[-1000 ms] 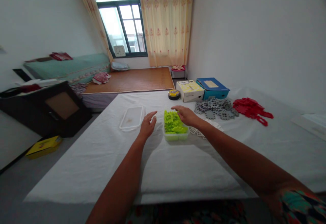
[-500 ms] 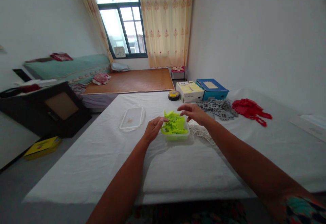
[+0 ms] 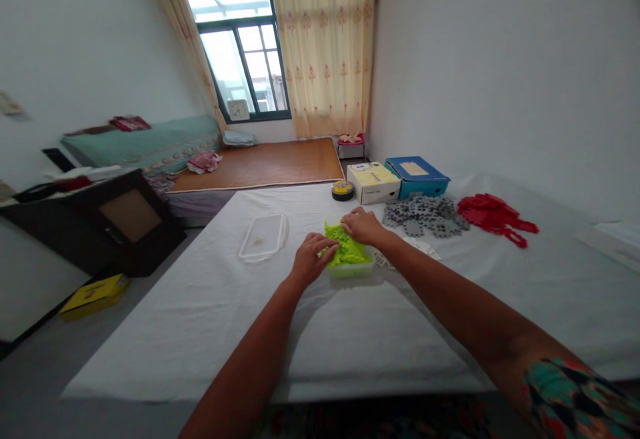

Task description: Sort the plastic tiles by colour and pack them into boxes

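A clear plastic tub (image 3: pixel 353 271) full of lime-green plastic lattice pieces (image 3: pixel 351 250) stands on the white-covered table in front of me. My left hand (image 3: pixel 315 257) is at the tub's left side, its bent fingers closed on the green pieces. From the far right, my right hand (image 3: pixel 364 226) reaches over the rim with curled fingers on the upper edge of the same pieces. The fingertips of both hands are partly hidden among the green. White lattice pieces (image 3: pixel 423 247) lie right of the tub, partly behind my right forearm.
A clear lid (image 3: pixel 263 236) lies left of the tub. Grey lattice pieces (image 3: pixel 425 214) and red pieces (image 3: pixel 493 212) are heaped to the right. Behind stand a round black-and-yellow tin (image 3: pixel 343 190), a white-yellow box (image 3: pixel 373 182) and a blue box (image 3: pixel 417 176).
Both hands have come down onto the green pieces, the left moving right and the right lowering its fingers from above. The view has shifted slightly.
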A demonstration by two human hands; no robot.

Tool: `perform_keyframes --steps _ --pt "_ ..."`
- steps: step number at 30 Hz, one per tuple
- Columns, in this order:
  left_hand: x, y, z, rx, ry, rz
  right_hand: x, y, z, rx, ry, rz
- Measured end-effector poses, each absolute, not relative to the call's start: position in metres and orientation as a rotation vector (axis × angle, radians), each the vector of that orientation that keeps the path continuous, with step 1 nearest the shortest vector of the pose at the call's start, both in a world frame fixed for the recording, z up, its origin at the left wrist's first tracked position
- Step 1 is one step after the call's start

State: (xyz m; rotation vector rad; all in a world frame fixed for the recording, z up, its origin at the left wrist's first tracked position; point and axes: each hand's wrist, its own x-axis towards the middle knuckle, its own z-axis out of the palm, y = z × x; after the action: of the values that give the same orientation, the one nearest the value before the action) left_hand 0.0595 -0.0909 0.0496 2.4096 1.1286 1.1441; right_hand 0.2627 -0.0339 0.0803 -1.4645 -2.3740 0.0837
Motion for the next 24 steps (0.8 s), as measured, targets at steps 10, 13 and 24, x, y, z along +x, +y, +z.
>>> perform_keyframes --steps 10,13,24 --pt "0.082 -0.07 0.068 2.009 1.187 1.359 0.308 -0.066 0.088 -1.193 -2.104 0.079" --pt "0.067 -0.06 0.072 2.254 1.372 1.293 0.315 -0.09 0.086 -1.132 -2.144 0.048" --pt "-0.054 -0.036 0.05 1.795 2.453 0.18 0.344 -0.144 0.053 -1.074 -2.048 0.031"
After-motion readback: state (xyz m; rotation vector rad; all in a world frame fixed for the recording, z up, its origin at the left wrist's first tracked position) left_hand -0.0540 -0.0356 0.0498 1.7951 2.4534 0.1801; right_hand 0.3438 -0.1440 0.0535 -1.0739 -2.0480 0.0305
